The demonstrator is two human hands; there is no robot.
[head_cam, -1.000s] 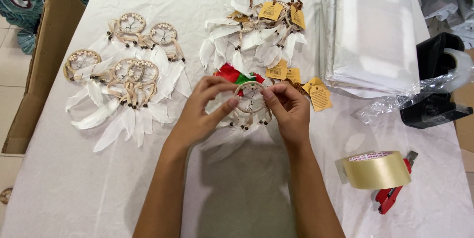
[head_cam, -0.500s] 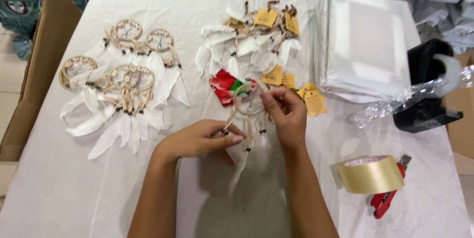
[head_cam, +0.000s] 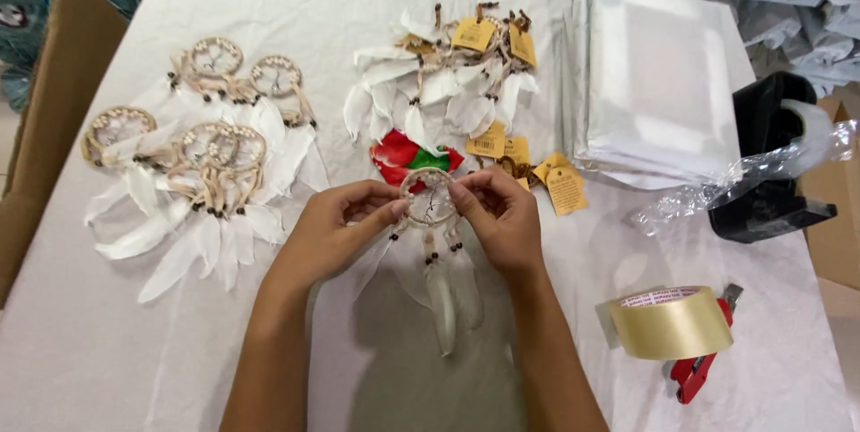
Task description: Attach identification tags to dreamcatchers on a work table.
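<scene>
From the head cam, we've got a small dreamcatcher point(head_cam: 429, 199) held over the middle of the bench point(head_cam: 107, 360): our left hand point(head_cam: 333, 233) and right hand point(head_cam: 502, 217) both have fingers pinched on its round woven hoop, soft white feathers dangling below. The bench wears wrinkly white cloth. A glossy tape roll point(head_cam: 672, 323) sits right, and a heap of finished dreamcatchers point(head_cam: 193, 163) lies left.

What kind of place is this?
Probably a craft packing table: dreamcatchers lie in piles, white bags are stacked, and a tape roll waits nearby. Both hands hold one dreamcatcher.
</scene>
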